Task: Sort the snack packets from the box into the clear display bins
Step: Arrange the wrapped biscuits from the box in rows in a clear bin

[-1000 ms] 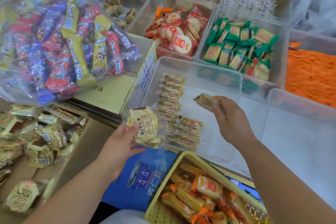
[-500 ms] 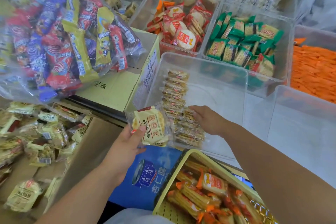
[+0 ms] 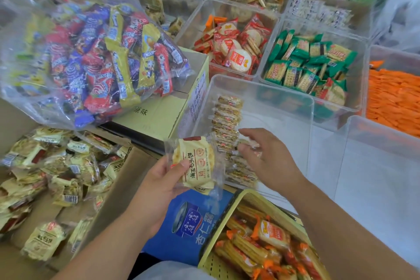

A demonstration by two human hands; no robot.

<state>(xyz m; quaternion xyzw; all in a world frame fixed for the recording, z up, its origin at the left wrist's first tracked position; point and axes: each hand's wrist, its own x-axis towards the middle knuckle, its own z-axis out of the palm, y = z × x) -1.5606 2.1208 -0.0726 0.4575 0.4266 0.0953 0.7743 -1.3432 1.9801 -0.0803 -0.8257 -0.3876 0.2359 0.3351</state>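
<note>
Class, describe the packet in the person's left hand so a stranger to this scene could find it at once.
Start at the mostly empty clear bin in the middle. Just before its near-left corner, the left hand holds a cream packet. Its twins lie loose in the cardboard box at left; this one alone is held up, printed face showing.

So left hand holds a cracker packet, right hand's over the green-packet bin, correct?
Wrong bin: the head view shows the right hand over the near clear bin with the row of pale packets. The left hand does hold a cracker packet.
</note>
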